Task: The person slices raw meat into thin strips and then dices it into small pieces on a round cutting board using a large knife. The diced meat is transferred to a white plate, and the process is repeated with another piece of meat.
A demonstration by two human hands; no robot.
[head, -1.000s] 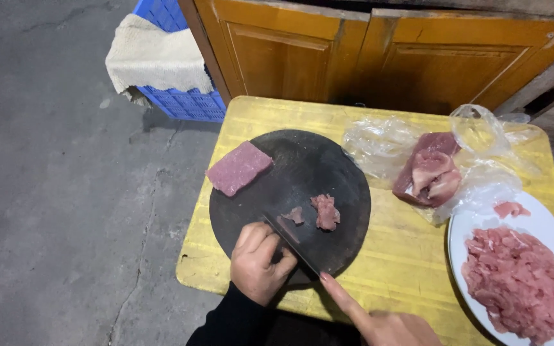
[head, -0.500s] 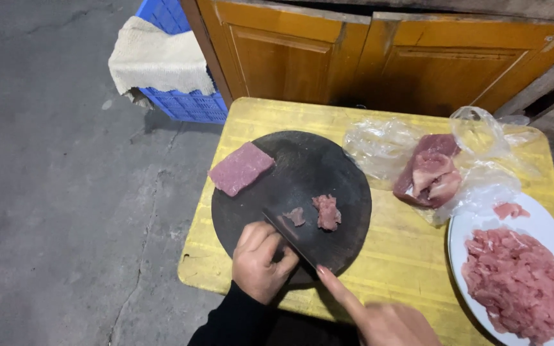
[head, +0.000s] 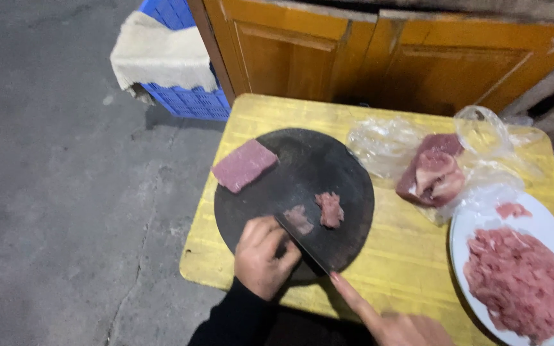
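- A cloth (head: 158,54) is draped over a blue crate (head: 187,99) on the floor, far left.
- A flat meat slab (head: 243,165) is laid at the left edge of the round dark cutting board (head: 347,166), apart from the cut.
- The left hand (head: 261,259) is pressed on the board's near edge, fingers (head: 259,232) curled together, just beside a small meat piece (head: 298,219).
- The knife (head: 302,243) is laid flat between both hands; a second meat piece (head: 330,209) sits just right of it.
- The right hand (head: 392,320) is clamped on the knife handle, forefinger stretched along it.
- Judgement: knuckles should be kept tucked and the blade kept clear of them.
- A raw meat chunk (head: 432,172) rests on a plastic bag (head: 386,141) on the yellow surface (head: 277,115).
- Sliced meat (head: 520,282) is heaped on a white plate (head: 546,221), far right.
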